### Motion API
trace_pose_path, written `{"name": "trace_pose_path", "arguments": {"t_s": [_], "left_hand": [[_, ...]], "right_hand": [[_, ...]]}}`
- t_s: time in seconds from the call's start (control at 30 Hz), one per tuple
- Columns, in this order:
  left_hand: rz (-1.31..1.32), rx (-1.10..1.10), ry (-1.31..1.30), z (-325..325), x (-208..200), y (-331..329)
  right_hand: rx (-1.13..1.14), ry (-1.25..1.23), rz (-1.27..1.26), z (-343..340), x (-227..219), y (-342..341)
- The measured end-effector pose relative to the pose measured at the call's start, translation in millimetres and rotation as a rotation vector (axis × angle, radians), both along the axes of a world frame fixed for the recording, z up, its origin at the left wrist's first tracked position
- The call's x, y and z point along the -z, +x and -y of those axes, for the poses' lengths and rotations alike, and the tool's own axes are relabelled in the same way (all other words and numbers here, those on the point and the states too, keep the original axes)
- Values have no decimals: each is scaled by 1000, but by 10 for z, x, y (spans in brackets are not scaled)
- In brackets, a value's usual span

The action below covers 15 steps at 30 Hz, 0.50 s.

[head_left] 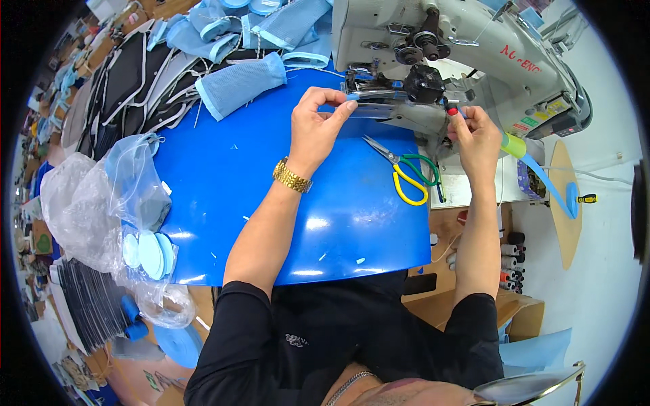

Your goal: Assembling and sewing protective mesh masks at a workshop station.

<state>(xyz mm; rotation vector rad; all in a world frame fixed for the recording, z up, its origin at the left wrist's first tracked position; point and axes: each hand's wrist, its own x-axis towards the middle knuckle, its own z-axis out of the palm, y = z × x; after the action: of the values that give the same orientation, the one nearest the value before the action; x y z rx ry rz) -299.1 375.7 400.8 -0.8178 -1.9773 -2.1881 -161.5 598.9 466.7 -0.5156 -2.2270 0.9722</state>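
At the sewing machine (487, 51), both my hands are raised over the far side of the blue table (223, 196). My left hand (317, 128) pinches a small light-blue piece of material (351, 98) between thumb and forefinger, left of the needle area. On the machine's right side my right hand (479, 145) has its fingers closed at a red-tipped lever (451, 109). Exactly how it grips the lever is hard to see. Between my forearms lie scissors (409, 177) with one yellow and one green handle, blades pointing up and left.
Light-blue mesh pouches (242, 86) pile up at the far left, beside stacked black pieces (128, 81) with pale edging. Clear plastic bags (74, 196) and light-blue discs (157, 254) sit at the left edge. Light-blue tape (542, 177) hangs right of my right hand.
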Motion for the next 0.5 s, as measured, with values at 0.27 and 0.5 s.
{"name": "trace_pose_path", "arguments": {"t_s": [0.27, 0.5], "left_hand": [[25, 48, -50, 48, -73, -39], [143, -9, -153, -44, -136, -24]], "right_hand": [[-7, 11, 38, -37, -18, -19], [-24, -9, -52, -105, -2, 54]]}}
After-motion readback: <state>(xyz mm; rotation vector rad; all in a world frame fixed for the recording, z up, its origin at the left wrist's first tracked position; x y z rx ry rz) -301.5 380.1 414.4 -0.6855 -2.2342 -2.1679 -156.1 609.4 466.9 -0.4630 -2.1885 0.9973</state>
